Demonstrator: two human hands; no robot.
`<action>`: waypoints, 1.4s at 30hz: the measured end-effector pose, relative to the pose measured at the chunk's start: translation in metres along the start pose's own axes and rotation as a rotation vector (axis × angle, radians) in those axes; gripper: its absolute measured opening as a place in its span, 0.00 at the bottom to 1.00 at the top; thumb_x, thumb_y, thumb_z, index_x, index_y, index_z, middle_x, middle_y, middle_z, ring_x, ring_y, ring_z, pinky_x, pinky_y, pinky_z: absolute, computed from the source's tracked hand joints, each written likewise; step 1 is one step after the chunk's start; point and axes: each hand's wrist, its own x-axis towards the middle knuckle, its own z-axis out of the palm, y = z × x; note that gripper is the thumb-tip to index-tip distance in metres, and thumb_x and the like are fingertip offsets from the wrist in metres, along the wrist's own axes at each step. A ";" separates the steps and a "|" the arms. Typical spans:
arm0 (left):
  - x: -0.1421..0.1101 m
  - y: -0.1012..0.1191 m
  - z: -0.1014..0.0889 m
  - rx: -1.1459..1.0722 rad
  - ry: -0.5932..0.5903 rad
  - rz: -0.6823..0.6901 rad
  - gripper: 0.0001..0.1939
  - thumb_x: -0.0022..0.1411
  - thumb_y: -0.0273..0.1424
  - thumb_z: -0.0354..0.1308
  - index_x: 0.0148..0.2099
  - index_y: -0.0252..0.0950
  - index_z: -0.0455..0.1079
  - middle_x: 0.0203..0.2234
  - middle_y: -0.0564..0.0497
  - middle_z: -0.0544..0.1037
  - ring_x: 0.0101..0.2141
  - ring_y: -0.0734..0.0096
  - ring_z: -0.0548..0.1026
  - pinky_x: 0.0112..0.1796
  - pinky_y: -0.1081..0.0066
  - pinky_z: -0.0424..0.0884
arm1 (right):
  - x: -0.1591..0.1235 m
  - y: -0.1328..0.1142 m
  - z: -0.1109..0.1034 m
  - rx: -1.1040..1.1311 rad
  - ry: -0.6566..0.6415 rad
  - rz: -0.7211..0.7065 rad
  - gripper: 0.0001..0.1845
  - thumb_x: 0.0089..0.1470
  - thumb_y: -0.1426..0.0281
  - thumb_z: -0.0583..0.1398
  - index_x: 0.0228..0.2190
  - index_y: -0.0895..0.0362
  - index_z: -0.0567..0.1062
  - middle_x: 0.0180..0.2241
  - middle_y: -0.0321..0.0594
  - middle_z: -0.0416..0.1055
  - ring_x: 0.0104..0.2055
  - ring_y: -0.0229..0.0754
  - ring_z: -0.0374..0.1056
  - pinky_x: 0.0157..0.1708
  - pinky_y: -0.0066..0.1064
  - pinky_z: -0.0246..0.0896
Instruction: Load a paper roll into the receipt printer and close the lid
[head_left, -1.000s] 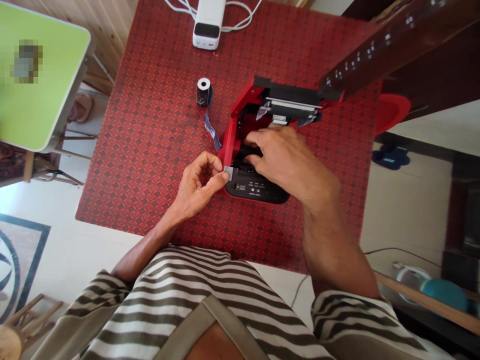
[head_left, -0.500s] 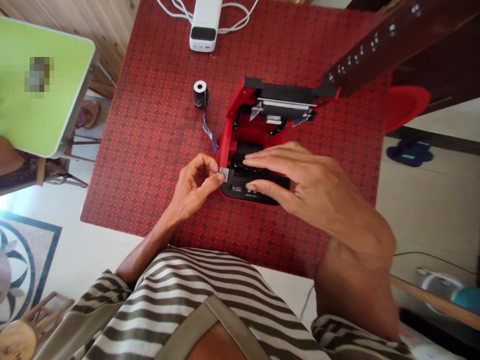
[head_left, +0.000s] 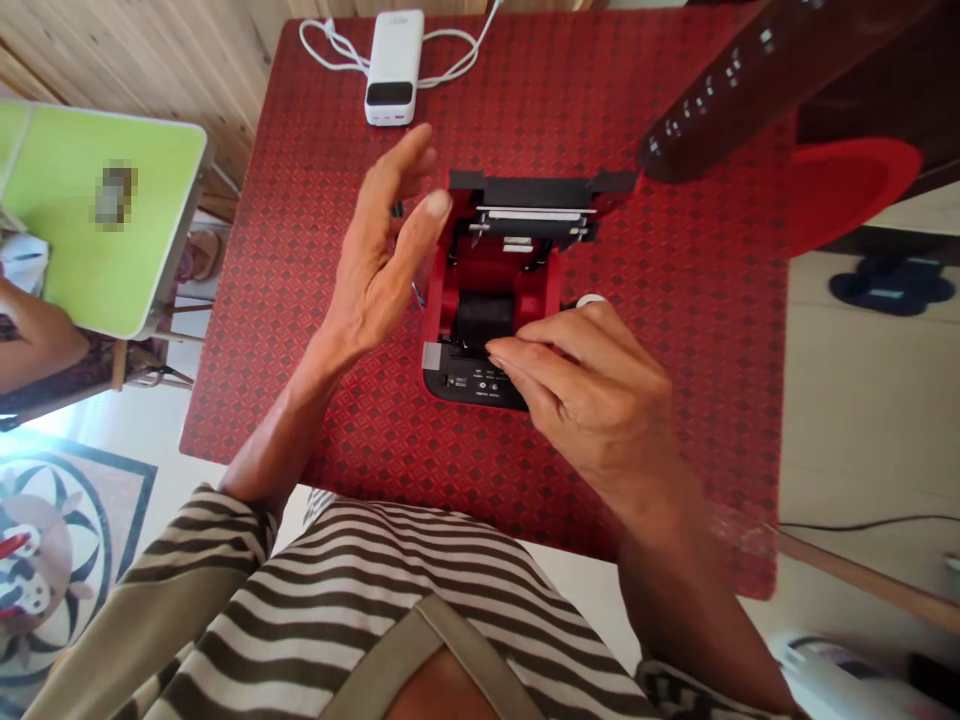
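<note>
Red table [head_left: 300,220], open printer [head_left: 469,262]

The printer stands near the table's middle, lid [head_left: 540,190] raised, a black roll [head_left: 484,320] lying in its bay. A power bank [head_left: 394,70] and white cable [head_left: 457,75] lie beyond it.

If the upright lid were bumped, it could drop onto the fingers reaching in; the left hand [head_left: 394,250], close beside its corner, seems the likeliest cause. A careless tug near the bay's front edge might also set the roll askew.

The printer lies between the hands, just right of the left one and partly covered by the right hand [head_left: 600,385]. The left is loosely open, thumb apart from fingers, holding nothing visible. The right's fingertips are drawn close together at the roll's front; whether they pinch anything, I cannot tell.
</note>
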 end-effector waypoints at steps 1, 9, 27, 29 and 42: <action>0.004 0.000 0.001 -0.002 -0.037 -0.013 0.38 0.76 0.79 0.70 0.71 0.62 0.86 0.72 0.51 0.91 0.73 0.41 0.85 0.72 0.43 0.83 | -0.002 -0.002 -0.001 -0.001 0.008 0.003 0.11 0.81 0.79 0.70 0.50 0.51 0.90 0.41 0.39 0.88 0.43 0.47 0.80 0.46 0.41 0.81; -0.031 0.025 -0.008 0.069 -0.210 0.217 0.23 0.96 0.56 0.58 0.65 0.52 0.91 0.59 0.46 0.95 0.61 0.49 0.93 0.67 0.44 0.91 | -0.014 -0.020 0.002 -0.120 0.005 0.016 0.13 0.82 0.82 0.66 0.54 0.56 0.89 0.44 0.42 0.91 0.43 0.47 0.82 0.45 0.42 0.81; -0.072 0.001 -0.011 0.214 -0.266 0.346 0.16 0.94 0.43 0.63 0.70 0.52 0.90 0.67 0.42 0.91 0.73 0.43 0.87 0.77 0.38 0.84 | -0.014 -0.023 0.005 -0.130 0.037 0.056 0.13 0.82 0.80 0.66 0.58 0.52 0.85 0.45 0.42 0.90 0.46 0.49 0.84 0.52 0.42 0.85; -0.071 0.000 -0.011 0.193 -0.267 0.283 0.17 0.93 0.50 0.65 0.66 0.53 0.92 0.65 0.42 0.91 0.71 0.41 0.87 0.77 0.35 0.83 | -0.015 -0.021 0.001 -0.081 0.078 0.135 0.18 0.83 0.76 0.68 0.66 0.50 0.84 0.52 0.45 0.93 0.51 0.54 0.88 0.58 0.48 0.86; -0.097 -0.021 0.027 -0.040 0.017 -0.190 0.43 0.81 0.68 0.75 0.85 0.60 0.68 0.84 0.41 0.76 0.77 0.39 0.81 0.70 0.43 0.87 | -0.035 -0.016 -0.006 0.022 0.056 0.362 0.22 0.86 0.72 0.65 0.72 0.44 0.87 0.62 0.45 0.95 0.63 0.58 0.92 0.66 0.53 0.85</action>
